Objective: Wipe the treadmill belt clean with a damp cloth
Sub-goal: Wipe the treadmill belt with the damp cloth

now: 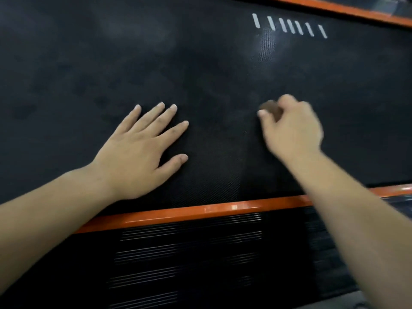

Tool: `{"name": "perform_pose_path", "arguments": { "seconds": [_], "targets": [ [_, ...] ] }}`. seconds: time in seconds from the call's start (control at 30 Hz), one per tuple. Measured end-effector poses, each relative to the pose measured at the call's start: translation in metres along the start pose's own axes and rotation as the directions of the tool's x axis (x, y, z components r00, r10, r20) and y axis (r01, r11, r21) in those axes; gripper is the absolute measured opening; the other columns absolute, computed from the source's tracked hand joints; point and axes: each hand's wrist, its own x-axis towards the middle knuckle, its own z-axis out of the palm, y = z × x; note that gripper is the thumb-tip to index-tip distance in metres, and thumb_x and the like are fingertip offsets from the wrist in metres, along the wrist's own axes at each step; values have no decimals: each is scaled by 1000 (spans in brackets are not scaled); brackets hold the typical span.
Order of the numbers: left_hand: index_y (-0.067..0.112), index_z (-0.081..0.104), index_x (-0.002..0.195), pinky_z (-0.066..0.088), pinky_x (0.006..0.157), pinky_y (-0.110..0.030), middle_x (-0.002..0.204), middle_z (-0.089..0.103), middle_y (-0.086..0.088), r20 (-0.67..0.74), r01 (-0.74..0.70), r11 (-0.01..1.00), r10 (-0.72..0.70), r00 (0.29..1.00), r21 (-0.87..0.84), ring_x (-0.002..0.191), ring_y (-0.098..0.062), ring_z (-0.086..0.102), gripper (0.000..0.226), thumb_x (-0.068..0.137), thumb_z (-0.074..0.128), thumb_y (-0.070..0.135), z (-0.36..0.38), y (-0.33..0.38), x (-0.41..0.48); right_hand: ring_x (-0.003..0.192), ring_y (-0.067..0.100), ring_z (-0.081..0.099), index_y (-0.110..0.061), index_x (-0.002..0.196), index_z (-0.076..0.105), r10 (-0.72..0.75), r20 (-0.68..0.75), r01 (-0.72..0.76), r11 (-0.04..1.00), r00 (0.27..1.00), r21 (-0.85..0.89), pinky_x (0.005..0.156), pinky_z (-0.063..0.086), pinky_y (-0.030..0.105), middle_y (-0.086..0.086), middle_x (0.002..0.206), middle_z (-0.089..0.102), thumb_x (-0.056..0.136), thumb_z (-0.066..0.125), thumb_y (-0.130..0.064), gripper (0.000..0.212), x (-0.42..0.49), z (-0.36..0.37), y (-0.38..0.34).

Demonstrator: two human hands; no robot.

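Where the near orange trim strip (178,214) ends, the black textured treadmill belt (111,63) stretches wide to the far orange edge (356,12). The left hand (138,152) lies flat on it, grip open; the right hand (292,128), blurred, curls its grip round a small brownish cloth (270,108), mostly hidden.

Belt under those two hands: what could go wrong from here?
The left hand lies flat on the belt; if the belt slips, that support may go. The right hand grips only a small brownish wad, blurred, so knuckles might rub the textured surface. Grey haze further up could be missed.
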Motion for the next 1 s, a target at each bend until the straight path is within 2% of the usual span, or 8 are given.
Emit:
{"name": "perform_pose_path", "arguments": {
  "seconds": [0.17,0.23,0.4,0.6,0.77,0.83,0.9,1.0],
  "targets": [
    [29,21,161,7,127,-46,170,8,-1,-3,-74,996,74,997,39,157,-17,0,75,97,17,68,3,-12,-2,74,16,50,-32,83,41,-464,121,433,875,878,216,60,37,30,-5,86,46,89,54,-61,32,-77,4,-66],
    [27,22,161,6,127,-45,169,9,-1,-11,-85,996,86,996,31,157,-16,0,75,98,17,68,3,-15,-4,80,24,56,-28,85,47,-426,92,419,904,900,86,62,40,32,-1,89,50,90,54,-59,31,-58,-3,-33],
    [23,32,158,6,127,-46,168,17,-4,-52,-61,998,61,997,1,157,-19,7,74,97,22,65,4,-10,-6,86,39,56,-22,99,49,60,67,-51,989,996,-136,69,36,37,18,106,58,95,52,-51,30,-31,-28,32],
    [24,30,158,5,127,-46,169,16,-4,-51,-77,997,77,996,-5,157,-20,6,74,97,22,64,3,-14,-5,74,32,56,-31,85,33,-287,184,289,957,940,16,61,34,33,-4,84,40,90,57,-56,34,-98,-10,-53],
    [24,31,158,3,127,-44,169,16,-3,-53,-81,996,79,995,-43,157,-18,5,75,95,24,66,3,-14,-3,93,42,60,-24,88,39,92,141,-56,969,986,-242,68,39,39,16,101,60,93,53,-53,32,-64,-32,16],
    [25,31,158,2,127,-43,169,15,-3,-45,-80,995,78,996,-55,157,-18,4,78,94,23,68,1,-14,-3,95,45,60,-23,91,38,135,114,-102,961,984,-256,70,36,39,21,106,60,95,50,-51,30,-73,-26,5],
    [26,28,159,-1,127,-41,170,11,-3,-22,-98,994,97,995,-56,157,-18,1,80,93,20,69,-2,-17,-3,94,43,60,-26,92,35,69,141,-40,979,988,-198,70,35,38,15,103,57,96,48,-52,29,-87,-15,-35],
    [31,18,161,-1,127,-41,170,4,-1,23,-149,989,149,989,8,156,-17,-4,79,93,11,71,-8,-35,-13,77,31,52,-30,89,34,-241,188,247,969,952,-4,65,34,35,-2,90,44,93,52,-55,31,-113,1,-93]
  ]
}}
